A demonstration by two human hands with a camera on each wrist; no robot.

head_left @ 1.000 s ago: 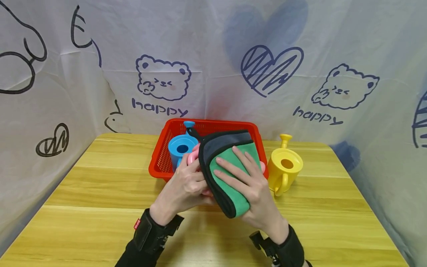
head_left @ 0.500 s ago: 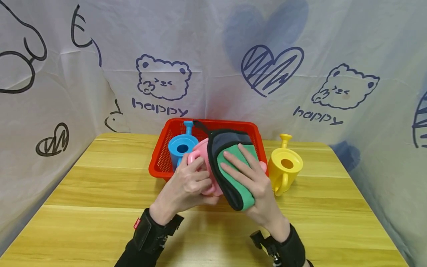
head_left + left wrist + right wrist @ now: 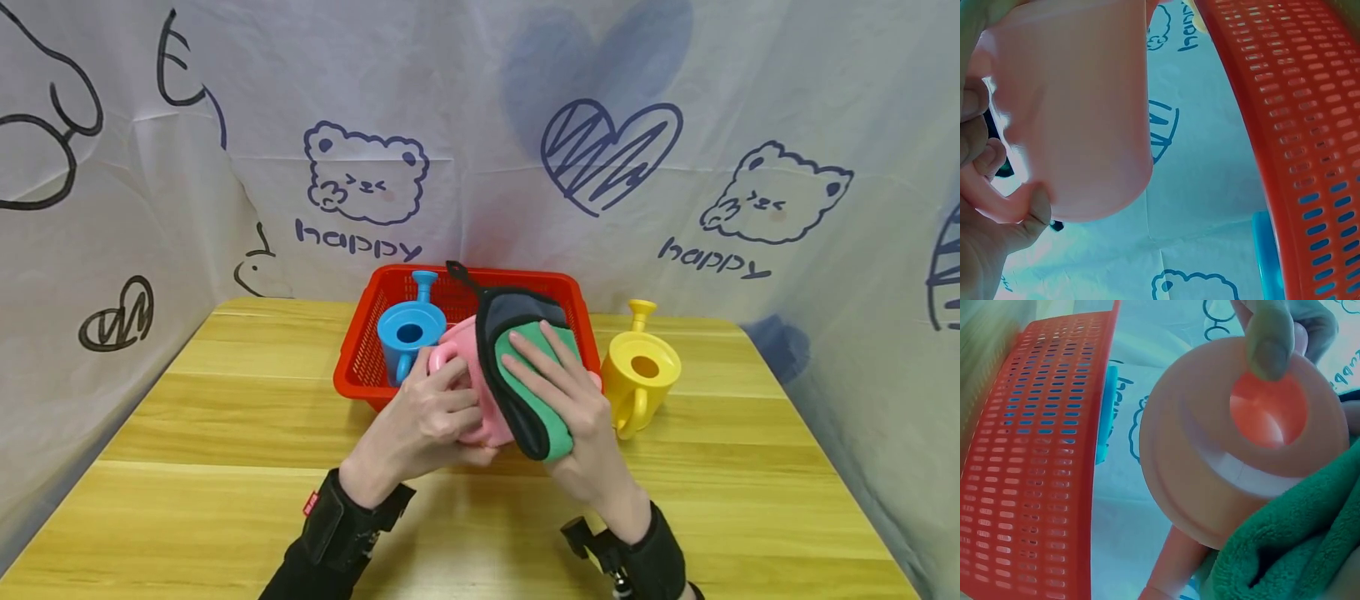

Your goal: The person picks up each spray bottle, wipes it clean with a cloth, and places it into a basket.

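Observation:
A pink watering can (image 3: pixel 489 408) is held tilted in front of the red basket. My left hand (image 3: pixel 427 421) grips it by its handle (image 3: pixel 997 203), with the thumb over the top opening in the right wrist view. Against the can's side lies a folded green and grey cloth (image 3: pixel 525 312) with black edging and a hanging loop. My right hand (image 3: pixel 573 421) holds this cloth, its fingers spread across the green face; the thumb is hidden. In the right wrist view the fluffy green side of the cloth (image 3: pixel 1285 531) touches the can's top (image 3: pixel 1175 437), and the spout (image 3: pixel 1179 562) points down-left.
A red perforated basket (image 3: pixel 360 385) stands behind the hands with a blue watering can (image 3: pixel 409 321) upright in its left part. To its right, a yellow watering can (image 3: pixel 641 367) stands on the wooden table (image 3: pixel 225 433). A drawn-on white cloth (image 3: pixel 480 100) hangs behind.
My right hand has slid the cloth up and to the right along the pink watering can, exposing more of its side. The left hand has kept its grip on the handle, shifting slightly right.

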